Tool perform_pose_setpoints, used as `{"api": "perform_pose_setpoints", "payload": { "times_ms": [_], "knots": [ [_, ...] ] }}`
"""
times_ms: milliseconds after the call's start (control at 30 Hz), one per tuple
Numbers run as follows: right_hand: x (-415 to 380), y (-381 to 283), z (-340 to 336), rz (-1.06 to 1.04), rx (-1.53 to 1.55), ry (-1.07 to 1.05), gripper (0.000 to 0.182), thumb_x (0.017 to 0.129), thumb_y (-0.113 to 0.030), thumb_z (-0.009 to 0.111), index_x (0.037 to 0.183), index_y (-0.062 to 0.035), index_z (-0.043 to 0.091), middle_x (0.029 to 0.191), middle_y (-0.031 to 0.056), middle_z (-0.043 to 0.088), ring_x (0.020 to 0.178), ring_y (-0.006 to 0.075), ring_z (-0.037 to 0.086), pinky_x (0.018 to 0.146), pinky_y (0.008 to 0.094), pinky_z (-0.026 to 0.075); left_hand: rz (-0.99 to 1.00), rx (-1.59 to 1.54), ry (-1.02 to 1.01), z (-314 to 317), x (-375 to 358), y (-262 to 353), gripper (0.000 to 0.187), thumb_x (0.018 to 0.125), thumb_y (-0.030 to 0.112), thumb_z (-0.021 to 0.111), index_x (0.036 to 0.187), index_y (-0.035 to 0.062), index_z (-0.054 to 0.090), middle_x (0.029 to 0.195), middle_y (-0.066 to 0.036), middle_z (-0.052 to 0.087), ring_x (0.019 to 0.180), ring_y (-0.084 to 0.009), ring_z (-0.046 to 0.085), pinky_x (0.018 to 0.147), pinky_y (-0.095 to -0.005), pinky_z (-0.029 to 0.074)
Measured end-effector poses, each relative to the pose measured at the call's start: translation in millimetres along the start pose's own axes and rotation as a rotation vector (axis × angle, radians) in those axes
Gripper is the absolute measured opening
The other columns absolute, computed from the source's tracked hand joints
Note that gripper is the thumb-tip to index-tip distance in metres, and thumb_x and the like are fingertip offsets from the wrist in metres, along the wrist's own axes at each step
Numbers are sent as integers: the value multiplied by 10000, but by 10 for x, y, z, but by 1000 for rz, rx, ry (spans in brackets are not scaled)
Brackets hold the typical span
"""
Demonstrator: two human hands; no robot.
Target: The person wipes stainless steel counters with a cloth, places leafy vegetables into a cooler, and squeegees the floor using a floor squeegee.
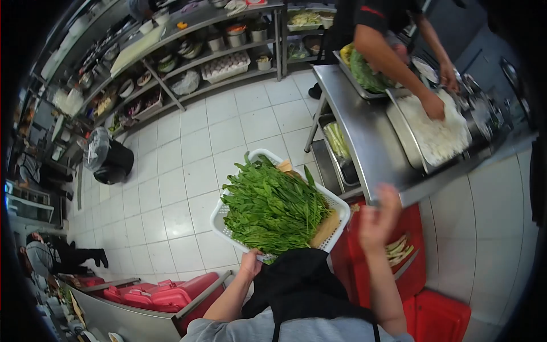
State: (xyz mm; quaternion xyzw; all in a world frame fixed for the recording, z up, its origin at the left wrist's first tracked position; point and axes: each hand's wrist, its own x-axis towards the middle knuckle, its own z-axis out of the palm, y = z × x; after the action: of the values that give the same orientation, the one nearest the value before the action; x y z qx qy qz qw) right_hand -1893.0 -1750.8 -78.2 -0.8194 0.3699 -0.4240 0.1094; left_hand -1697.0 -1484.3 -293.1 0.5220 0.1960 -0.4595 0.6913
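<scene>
A white perforated plastic basket, heaped with leafy greens, is in front of my body at waist height. My left hand is closed on its near-left rim. A flat wooden-looking piece lies in the basket at the right side of the greens. My right hand is raised, off the basket, near the corner of the steel table. It is smeared by motion, and I see nothing held in it. Below that hand, pale cut stalks lie on a red surface.
Across the steel table a co-worker's hands reach into a tray of white food. Red bins stand at the lower left. A black bin is on the tiled floor. Shelves line the far side.
</scene>
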Motion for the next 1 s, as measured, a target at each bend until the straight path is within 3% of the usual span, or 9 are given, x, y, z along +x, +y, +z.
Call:
{"api": "perform_pose_setpoints", "payload": {
  "times_ms": [33,67,100,167,500,633,767,900,1000],
  "knots": [
    [79,-310,71,45,445,-263,499,757,-117,613,1210,11,446,1231,183,444,1167,337,404,990,440,302,-13,16,-19,-11,-167,0,204,669,-88,454,856,-12,486,830,-125,531,774,-278,548,723,-458,488],
    [86,-522,219,-175,260,-374,498,756,-189,634,1204,-38,476,1252,178,428,1193,343,380,986,445,306,-33,33,-38,-9,-343,10,201,671,-86,454,855,-15,488,837,-129,536,779,-280,549,723,-459,488],
    [151,-760,294,-227,190,-439,510,760,-288,635,1196,-65,493,1268,159,420,1214,349,355,978,450,310,-85,6,-42,97,-556,67,296,664,-112,448,932,11,470,813,-82,509,740,-229,527,667,-386,481],
    [119,-876,640,-306,110,-427,522,792,-401,577,1242,-152,488,1319,129,402,1225,356,346,958,492,305,-148,38,-72,25,-704,23,301,664,-115,445,937,9,471,826,-84,515,752,-233,529,683,-389,483],
    [-609,-1172,877,-98,-70,-894,462,764,-433,580,1179,-231,552,1242,85,487,1112,333,437,896,526,319,-194,293,-251,134,-967,388,259,702,-109,429,934,-13,491,875,-113,549,775,-246,557,728,-401,485],
    [-614,-1029,791,-22,36,-837,457,816,-404,552,1241,-244,503,1381,89,337,1223,340,351,991,554,242,-304,417,-259,135,-914,460,254,702,-104,445,939,-21,483,884,-122,544,777,-269,562,743,-438,485],
    [-634,-1058,85,-65,137,-402,457,820,-366,571,1254,-242,500,1403,96,309,1274,335,301,997,509,250,-362,574,-178,199,-947,474,261,697,-108,453,948,-39,470,904,-123,538,813,-283,560,765,-460,479],
    [-1020,-739,-480,217,-85,-70,524,816,-368,560,1276,-133,471,1395,175,293,1282,345,285,1017,497,228,-165,989,-372,65,-822,477,118,705,-16,523,822,-30,525,725,-107,552,617,-236,575,553,-370,481],
    [-1503,-689,-445,369,-222,-171,617,843,-404,513,1341,-74,360,1394,188,285,1297,337,265,1036,482,208,79,1479,-517,-257,-348,528,151,723,73,537,820,-34,582,694,-100,587,614,-189,567,556,-318,457]
  ]
}}
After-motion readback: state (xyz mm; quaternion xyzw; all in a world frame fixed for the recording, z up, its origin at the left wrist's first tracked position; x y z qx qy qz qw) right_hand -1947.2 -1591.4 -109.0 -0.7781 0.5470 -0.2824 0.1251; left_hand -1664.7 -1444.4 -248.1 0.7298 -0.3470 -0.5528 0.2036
